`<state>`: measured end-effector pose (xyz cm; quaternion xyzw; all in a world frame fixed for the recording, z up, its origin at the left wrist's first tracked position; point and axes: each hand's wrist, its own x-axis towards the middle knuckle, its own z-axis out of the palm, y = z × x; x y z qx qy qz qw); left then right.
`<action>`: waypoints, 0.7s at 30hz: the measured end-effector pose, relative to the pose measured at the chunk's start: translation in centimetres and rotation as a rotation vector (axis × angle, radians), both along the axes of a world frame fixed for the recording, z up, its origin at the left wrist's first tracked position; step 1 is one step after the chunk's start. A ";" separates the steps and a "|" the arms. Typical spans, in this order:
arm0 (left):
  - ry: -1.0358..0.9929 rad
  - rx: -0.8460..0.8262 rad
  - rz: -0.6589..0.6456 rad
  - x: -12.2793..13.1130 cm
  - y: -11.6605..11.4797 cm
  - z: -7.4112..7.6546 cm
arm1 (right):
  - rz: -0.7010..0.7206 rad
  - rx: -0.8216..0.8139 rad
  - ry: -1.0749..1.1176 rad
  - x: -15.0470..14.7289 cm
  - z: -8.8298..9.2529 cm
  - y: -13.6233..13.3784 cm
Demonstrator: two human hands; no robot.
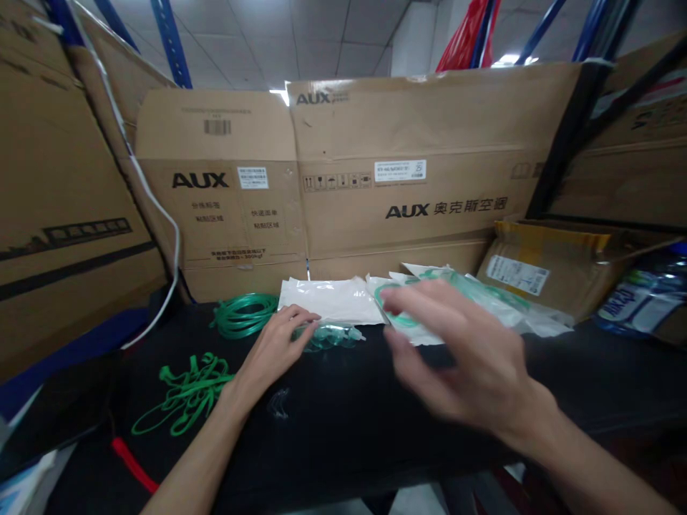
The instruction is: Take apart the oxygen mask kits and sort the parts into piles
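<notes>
along the far edge of the black desk (343,422), flattened cardboard boxes (376,179) stand as a wall. in front of them, at the far middle, lie white plastic pouches (335,299), some with green tubing inside, so part of the packing looks done. a coil of green tubing (244,315) sits loose toward the far left, and green elastic straps (187,393) lie near the left edge, both unbagged. the right hand (466,365) hovers blurred over the middle, fingers spread, gripping nothing. the left hand (276,347) rests open, fingertips on a clear mask (330,335) just before the pouches.
</notes>
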<state>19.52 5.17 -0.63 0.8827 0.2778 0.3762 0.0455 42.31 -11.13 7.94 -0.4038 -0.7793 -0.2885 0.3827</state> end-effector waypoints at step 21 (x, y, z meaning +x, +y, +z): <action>-0.215 -0.109 -0.041 1.5 -1.0 1.4 | -0.976 -0.417 -0.149 15.6 5.1 9.8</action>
